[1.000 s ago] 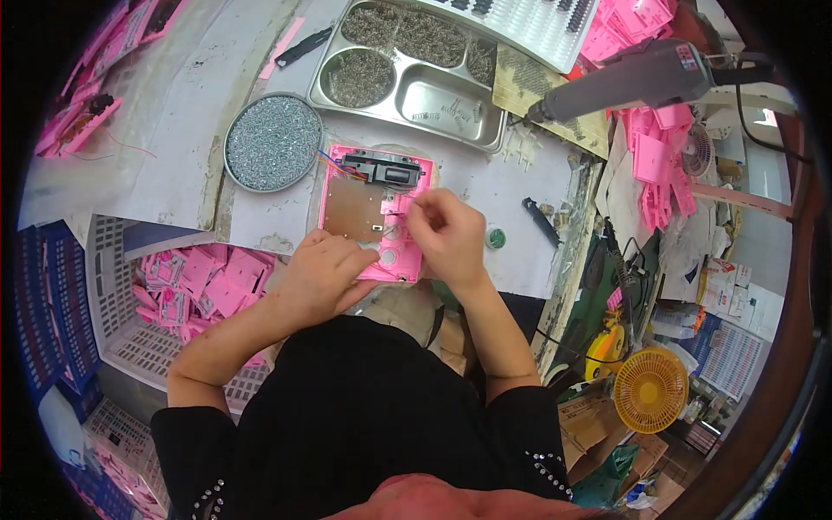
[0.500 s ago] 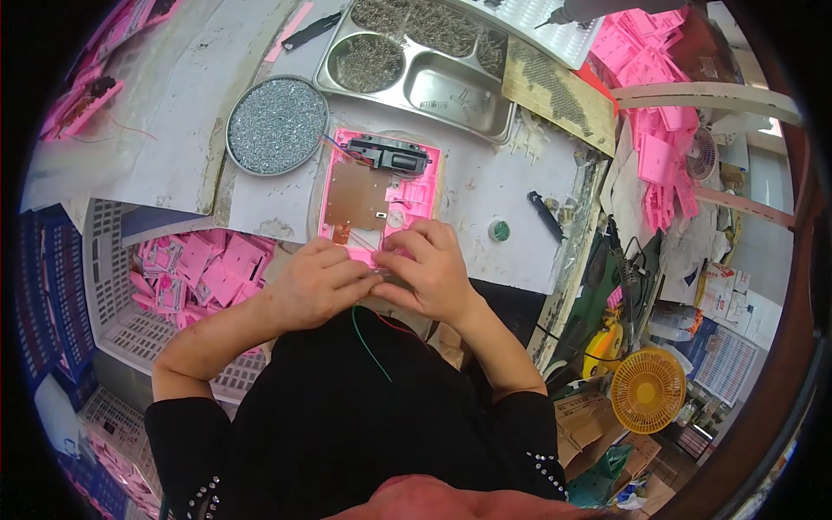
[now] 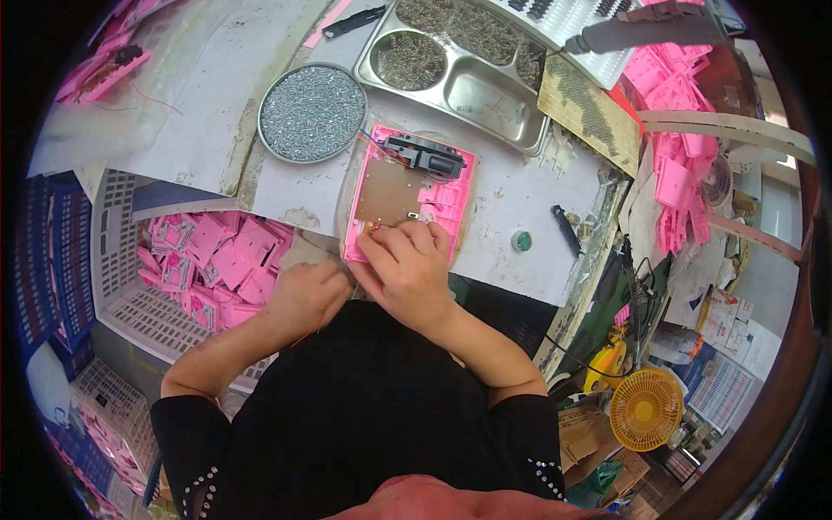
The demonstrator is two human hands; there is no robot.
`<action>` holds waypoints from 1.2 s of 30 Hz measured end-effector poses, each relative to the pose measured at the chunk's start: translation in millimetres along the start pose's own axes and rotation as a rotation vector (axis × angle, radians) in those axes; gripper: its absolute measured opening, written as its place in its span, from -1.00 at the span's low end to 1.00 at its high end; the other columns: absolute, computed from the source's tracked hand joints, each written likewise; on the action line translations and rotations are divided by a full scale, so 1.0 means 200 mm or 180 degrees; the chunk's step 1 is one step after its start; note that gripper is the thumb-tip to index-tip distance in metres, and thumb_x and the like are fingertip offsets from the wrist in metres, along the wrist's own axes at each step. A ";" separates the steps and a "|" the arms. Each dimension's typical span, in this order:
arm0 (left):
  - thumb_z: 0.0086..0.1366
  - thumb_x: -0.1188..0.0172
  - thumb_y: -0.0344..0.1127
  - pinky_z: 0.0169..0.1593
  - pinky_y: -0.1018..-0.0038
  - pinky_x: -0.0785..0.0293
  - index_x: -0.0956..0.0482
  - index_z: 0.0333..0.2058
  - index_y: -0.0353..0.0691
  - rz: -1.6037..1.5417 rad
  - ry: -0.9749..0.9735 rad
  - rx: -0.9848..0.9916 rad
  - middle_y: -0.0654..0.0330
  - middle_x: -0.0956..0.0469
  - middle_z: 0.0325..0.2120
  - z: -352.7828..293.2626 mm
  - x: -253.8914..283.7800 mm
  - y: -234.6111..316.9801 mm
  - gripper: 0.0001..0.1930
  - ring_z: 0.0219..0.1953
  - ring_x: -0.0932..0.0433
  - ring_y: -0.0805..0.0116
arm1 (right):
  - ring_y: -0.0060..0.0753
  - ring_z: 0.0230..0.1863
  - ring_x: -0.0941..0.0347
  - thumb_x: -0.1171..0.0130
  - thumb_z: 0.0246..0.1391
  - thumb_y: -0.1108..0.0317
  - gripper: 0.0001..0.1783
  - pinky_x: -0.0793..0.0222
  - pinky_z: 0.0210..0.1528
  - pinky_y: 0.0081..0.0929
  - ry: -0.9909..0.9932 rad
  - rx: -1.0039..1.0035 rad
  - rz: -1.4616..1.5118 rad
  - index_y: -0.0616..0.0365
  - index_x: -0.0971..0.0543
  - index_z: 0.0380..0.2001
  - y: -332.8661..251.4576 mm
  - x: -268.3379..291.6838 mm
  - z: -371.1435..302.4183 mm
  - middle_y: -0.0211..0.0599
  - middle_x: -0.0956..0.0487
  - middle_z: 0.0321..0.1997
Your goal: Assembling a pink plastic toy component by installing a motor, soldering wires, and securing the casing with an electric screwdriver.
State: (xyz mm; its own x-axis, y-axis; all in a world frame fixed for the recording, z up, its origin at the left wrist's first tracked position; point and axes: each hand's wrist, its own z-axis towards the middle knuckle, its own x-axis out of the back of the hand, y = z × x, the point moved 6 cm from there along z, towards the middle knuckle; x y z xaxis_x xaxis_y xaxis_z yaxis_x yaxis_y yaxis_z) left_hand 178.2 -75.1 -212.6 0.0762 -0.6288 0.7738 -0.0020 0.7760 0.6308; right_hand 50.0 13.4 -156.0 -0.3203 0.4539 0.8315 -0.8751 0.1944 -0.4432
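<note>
A pink plastic casing (image 3: pixel 456 211) lies open on the table in front of me, its near end toward my body. Inside it are a brown circuit board (image 3: pixel 387 192) and a black speaker-like module (image 3: pixel 425 156) at the far end, with coloured wires beside it. My right hand (image 3: pixel 406 276) is over the casing's near edge, fingers bent down into it and thumb at the near left corner. My left hand (image 3: pixel 305 295) is closed left of the casing. A thin red wire (image 3: pixel 302 337) shows beneath it, and the fingertips' hold is partly hidden.
A round dish of small metal parts (image 3: pixel 312 113) stands beyond the casing, left of a steel compartment tray (image 3: pixel 495 98) holding springs. A small green-topped round pot (image 3: pixel 521 241) and a black strip (image 3: pixel 566 230) lie right. A crate (image 3: pixel 130 303) with pink casings stands at left.
My left hand has moved away from the casing, down and left, and the wires no longer hang over my lap. My right hand remains at the near edge. The view has shifted slightly.
</note>
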 end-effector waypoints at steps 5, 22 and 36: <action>0.23 -0.30 -0.32 -0.28 0.19 -0.51 -0.56 -0.29 -0.19 0.0172 -0.0918 -0.0357 0.12 -0.50 -0.40 0.01 0.09 0.02 -0.86 -0.34 -0.59 0.06 | -0.23 -0.14 -0.40 -0.43 -0.06 0.19 -0.69 -0.19 0.02 -0.12 -0.0017 0.0038 -0.0015 0.04 -0.62 -0.25 0.00 -0.02 -0.01 -0.39 -0.51 -0.24; 0.16 -0.40 -0.34 -0.40 0.20 -0.48 -0.58 -0.25 -0.16 -0.0562 -0.0256 -0.1274 0.15 -0.45 -0.44 0.33 0.22 -0.06 -0.79 -0.42 -0.54 0.09 | -0.43 -0.38 -0.58 -0.38 0.09 0.30 -0.77 -0.48 -0.26 -0.37 0.0826 -0.1360 0.0008 0.26 -0.70 -0.29 1.60 0.84 0.68 -0.26 -0.69 -0.38; 0.16 -0.39 -0.32 -0.36 0.23 -0.46 -0.57 -0.25 -0.13 -0.0692 -0.0366 -0.1093 0.18 -0.41 -0.44 0.34 0.21 -0.07 -0.79 -0.39 -0.52 0.12 | -0.33 -0.25 -0.57 -0.35 0.13 0.35 -0.81 -0.45 -0.16 -0.35 0.1247 -0.0272 0.0176 0.18 -0.69 -0.21 1.95 0.77 1.05 -0.23 -0.70 -0.25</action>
State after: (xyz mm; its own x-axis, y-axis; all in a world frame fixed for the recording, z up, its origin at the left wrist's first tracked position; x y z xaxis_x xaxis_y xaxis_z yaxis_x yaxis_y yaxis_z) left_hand 114.6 -116.3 -185.4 -0.0737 -0.7662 0.6384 0.3357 0.5837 0.7393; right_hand -416.9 -23.0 -131.8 -0.1891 0.7596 0.6223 -0.8217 0.2245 -0.5238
